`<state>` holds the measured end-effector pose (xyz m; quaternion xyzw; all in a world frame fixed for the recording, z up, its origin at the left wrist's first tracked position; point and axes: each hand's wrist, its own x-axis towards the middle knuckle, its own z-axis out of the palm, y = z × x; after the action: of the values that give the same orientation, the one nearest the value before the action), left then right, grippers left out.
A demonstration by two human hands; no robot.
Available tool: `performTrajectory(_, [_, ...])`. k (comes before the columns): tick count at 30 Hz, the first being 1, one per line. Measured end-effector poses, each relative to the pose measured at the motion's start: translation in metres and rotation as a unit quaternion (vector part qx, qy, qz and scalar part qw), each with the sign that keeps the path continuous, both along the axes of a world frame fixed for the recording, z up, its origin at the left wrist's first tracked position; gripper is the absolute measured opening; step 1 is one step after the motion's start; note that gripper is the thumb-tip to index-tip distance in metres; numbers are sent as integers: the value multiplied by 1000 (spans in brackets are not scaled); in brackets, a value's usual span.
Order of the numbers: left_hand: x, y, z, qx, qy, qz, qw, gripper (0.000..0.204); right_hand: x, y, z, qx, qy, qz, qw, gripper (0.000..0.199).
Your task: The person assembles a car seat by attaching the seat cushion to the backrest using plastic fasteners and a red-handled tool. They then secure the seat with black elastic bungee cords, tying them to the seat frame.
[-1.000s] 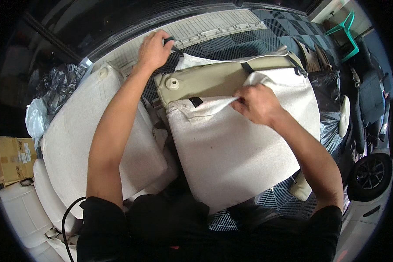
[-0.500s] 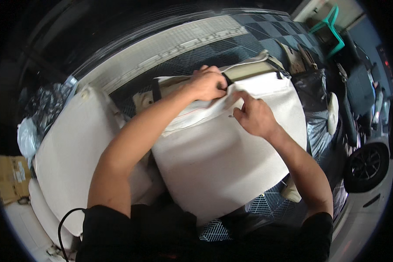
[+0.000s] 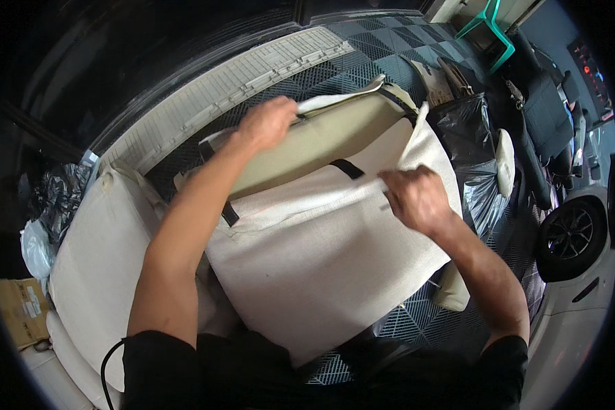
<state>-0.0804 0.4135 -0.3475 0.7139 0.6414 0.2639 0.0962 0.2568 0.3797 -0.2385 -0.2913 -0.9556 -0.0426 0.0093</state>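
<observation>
A large off-white seat cushion [image 3: 307,273] lies in front of me, its cover spread apart along the far side. Pale yellowish padding [image 3: 328,140] shows in the gap. Black fastening strips [image 3: 348,168] sit on the near flap, one at its middle and one at its left end. My left hand [image 3: 270,123] is closed on the edge of the cover's far flap. With curled fingers, my right hand [image 3: 418,199] grips the near flap towards its right end; the fingertips are partly hidden and a little blurred.
A second off-white seat piece [image 3: 102,239] stands at the left, beside black plastic bags [image 3: 68,195] and a cardboard box [image 3: 20,307]. Beyond lies a long beige ribbed panel [image 3: 232,92]. At the right are a black bag [image 3: 465,137], a car wheel [image 3: 570,239] and a green chair [image 3: 488,31].
My hands, close together over the flaps before, have moved apart, the left one away to the far flap. The cover's gap has widened, exposing the padding and the black strips.
</observation>
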Motion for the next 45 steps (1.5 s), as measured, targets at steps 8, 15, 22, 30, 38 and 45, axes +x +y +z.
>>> performTrajectory(8, [-54, 21, -8, -68, -29, 308, 949, 28, 27, -14, -40, -29, 54, 6, 998, 46])
performTrajectory(15, [-65, -20, -16, -311, 72, -38, 947, 41, 22, -12, -39, -96, 60, -13, 994, 54])
performTrajectory(22, [-138, -52, -38, -444, 262, 205, 832, 43, 16, -4, -35, -94, 132, -19, 987, 48])
performTrajectory(30, [41, 79, 23, -185, -61, -105, 975, 24, 8, 4, -29, -120, 230, -1, 966, 38])
performTrajectory(38, [153, 158, -19, -158, -2, -97, 983, 80, -2, 6, -44, -112, 291, 24, 950, 39])
performTrajectory(45, [43, 177, -81, -259, -97, 161, 947, 110, 15, 7, -38, -153, 328, -21, 932, 37])
